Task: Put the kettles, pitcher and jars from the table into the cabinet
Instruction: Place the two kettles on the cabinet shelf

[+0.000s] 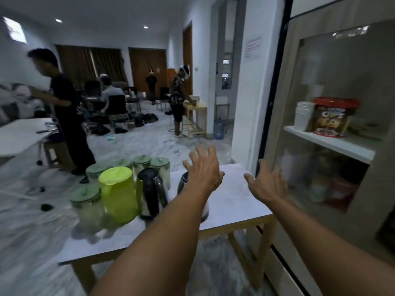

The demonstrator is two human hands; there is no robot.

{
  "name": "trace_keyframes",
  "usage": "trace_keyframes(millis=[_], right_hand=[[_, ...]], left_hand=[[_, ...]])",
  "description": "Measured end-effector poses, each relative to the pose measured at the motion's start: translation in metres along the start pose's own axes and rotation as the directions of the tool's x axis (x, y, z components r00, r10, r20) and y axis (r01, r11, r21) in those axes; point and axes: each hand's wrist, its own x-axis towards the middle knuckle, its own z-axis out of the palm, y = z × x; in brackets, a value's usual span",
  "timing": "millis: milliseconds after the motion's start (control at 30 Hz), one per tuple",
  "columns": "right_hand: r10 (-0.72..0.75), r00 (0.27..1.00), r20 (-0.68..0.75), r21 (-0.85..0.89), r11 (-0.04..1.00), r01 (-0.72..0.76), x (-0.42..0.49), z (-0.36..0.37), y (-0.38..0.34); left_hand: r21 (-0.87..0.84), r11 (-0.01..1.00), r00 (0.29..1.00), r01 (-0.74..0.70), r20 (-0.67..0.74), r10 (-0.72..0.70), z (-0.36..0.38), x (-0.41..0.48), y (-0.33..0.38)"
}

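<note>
Left hand: spread flat, fingers splayed, grasping nothing; it hovers above the table's middle, over the partly hidden right kettle.
Right hand: also spread and empty, near the table's right edge, close to the cabinet's glass door.
Key relation: everything to be moved stands left of both hands, so the left hand is nearer; the cabinet lies right, beside the right hand.
Right kettle: steel, upright, mostly behind the left forearm.
Left kettle: black-topped, upright, just left of it.
Pitcher: lime green, one, upright, at the table's near left.
Jars: green-lidded; about five, blur makes the count unsure.
Table: right half bare.
Progress: judged not begun; all items sit on the table.
</note>
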Motion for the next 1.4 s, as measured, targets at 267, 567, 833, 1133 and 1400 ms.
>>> trace_keyframes(millis=[267,567,833,1133,1400], right_hand=[[-0.097,0.946,0.309,-0.066,0.99,0.123,-0.044,0.117,-0.096],[0.158,0.928,0.337,0.078,0.978,-0.195,0.019,0.202,-0.13],[0.444,0.807,0.389,0.247,0.794,-0.556,0.082,0.258,-0.129],[0.547,0.805,0.232,0.419,0.691,-0.59,0.095,0.222,-0.147],[0.736,0.671,-0.085,0.633,0.561,-0.534,0.01,0.13,-0.155]], left_hand=[[0.04,0.97,0.967,0.239,0.083,-0.242,-0.006,-0.003,-0.152],[-0.103,0.861,0.862,0.497,0.171,-0.477,0.059,0.041,-0.22],[-0.359,0.442,0.56,0.822,0.373,-0.74,0.117,0.108,-0.246],[-0.509,0.495,0.695,0.704,0.355,-0.625,0.075,0.142,-0.246],[-0.635,0.647,0.906,0.422,0.326,-0.271,0.005,0.114,-0.201]])
